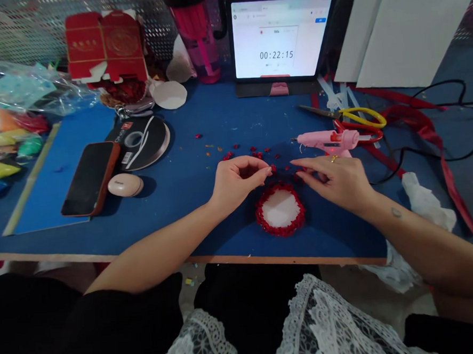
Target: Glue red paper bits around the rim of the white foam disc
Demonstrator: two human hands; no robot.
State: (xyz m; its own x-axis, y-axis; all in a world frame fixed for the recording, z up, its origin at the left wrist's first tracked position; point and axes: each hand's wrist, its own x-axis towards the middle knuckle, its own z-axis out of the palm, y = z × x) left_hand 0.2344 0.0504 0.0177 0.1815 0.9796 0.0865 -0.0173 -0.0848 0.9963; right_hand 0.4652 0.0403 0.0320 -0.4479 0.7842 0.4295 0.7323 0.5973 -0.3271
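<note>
Thumb and fingertips of my left hand point(240, 181) are pinched on a small red piece point(273, 169). To its right, my right hand point(333, 182) has its index finger and thumb apart, with nothing visible between them. Just below both hands, a white disc point(280, 208) lies on the blue table, with red pieces point(262, 223) all around its edge. Small loose red pieces point(257, 154) are scattered behind my left hand. A pink glue gun point(328, 139) lies behind my right hand.
Scissors point(353, 115) and red ribbon point(421, 125) lie at the right, with a black cable and crumpled white tissue point(428, 202). A tablet point(282, 40) and pink bottle point(200, 40) stand at the back. Leftward are a ribbon spool point(154, 144), earbud case point(125, 185) and phone point(90, 178).
</note>
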